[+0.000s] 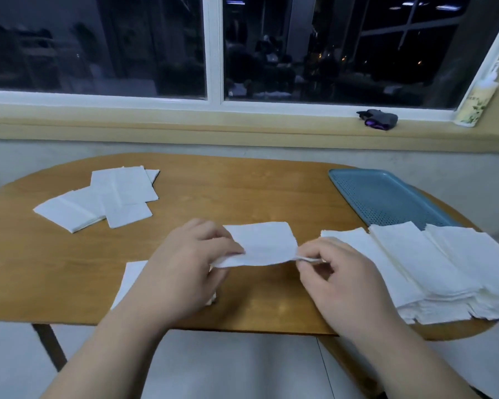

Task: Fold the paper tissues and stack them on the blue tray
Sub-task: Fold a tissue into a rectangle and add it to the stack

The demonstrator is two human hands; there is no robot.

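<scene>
A white paper tissue (264, 243) is held just above the middle of the wooden table (242, 191). My left hand (185, 260) pinches its near left corner, and my right hand (340, 272) pinches its near right corner. Its far edge droops toward the tabletop. The blue perforated tray (383, 194) lies at the right, with nothing on its visible part. A thick stack of white tissues (432, 272) covers the tray's near end. Several loose tissues (107, 200) lie overlapping at the far left. Another tissue (130, 279) is partly hidden under my left wrist.
The table's curved front edge (242, 326) runs just below my wrists, with a pale floor beneath. A yellow window sill (185, 125) behind the table carries a small dark object (379, 118) and a slim patterned packet (473, 108) leaning in the corner.
</scene>
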